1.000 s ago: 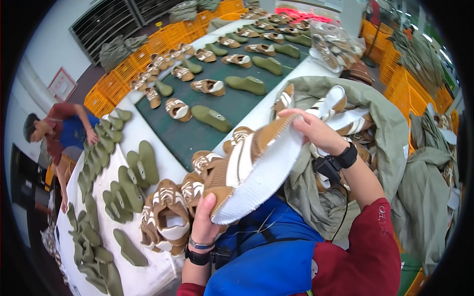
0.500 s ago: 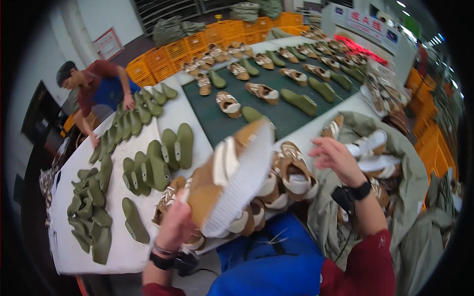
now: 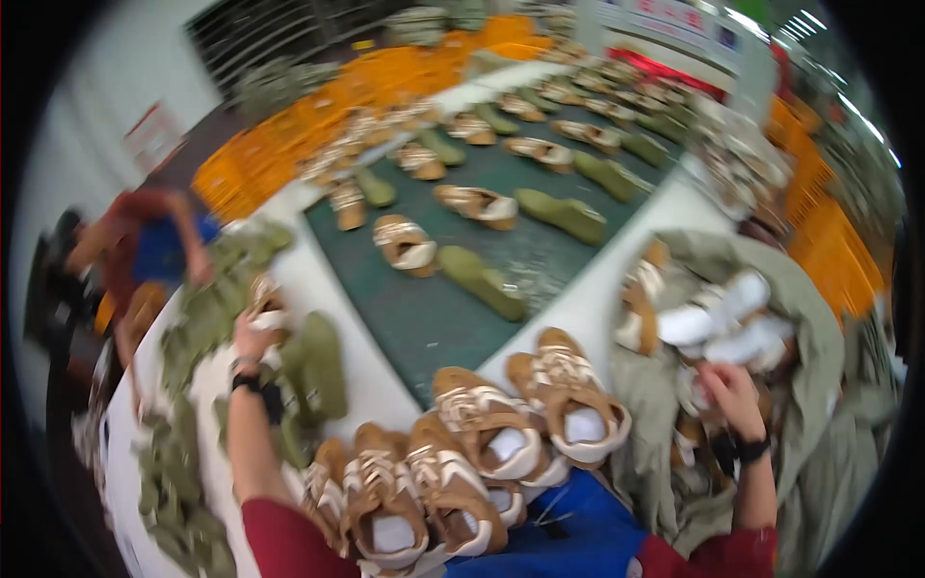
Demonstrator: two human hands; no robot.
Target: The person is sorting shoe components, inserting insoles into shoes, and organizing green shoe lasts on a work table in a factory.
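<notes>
My left hand (image 3: 252, 339) reaches out over the green shoe lasts at the left and grips a brown and white shoe (image 3: 270, 306). Beside it stand several green lasts (image 3: 323, 366), partly hidden by my arm. My right hand (image 3: 737, 397) is down in a grey-green cloth sack (image 3: 814, 385), its fingers curled together among brown and white shoes with white soles (image 3: 742, 313). Whatever is between those fingers is too blurred to name. Right in front of me, a row of brown and white lace-up shoes (image 3: 462, 472) lines the table's near edge.
A green conveyor belt (image 3: 371, 308) carries shoes and green lasts in rows. Across the white table (image 3: 361, 352) at the left, a co-worker (image 3: 145, 241) reaches toward the lasts. Orange crates (image 3: 289, 144) stand behind, with more orange crates (image 3: 838, 255) at the right.
My left hand has carried the shoe from in front of me to the far left, over the lasts. My right hand has lowered into the sack, its spread fingers now curled. The view has shifted.
</notes>
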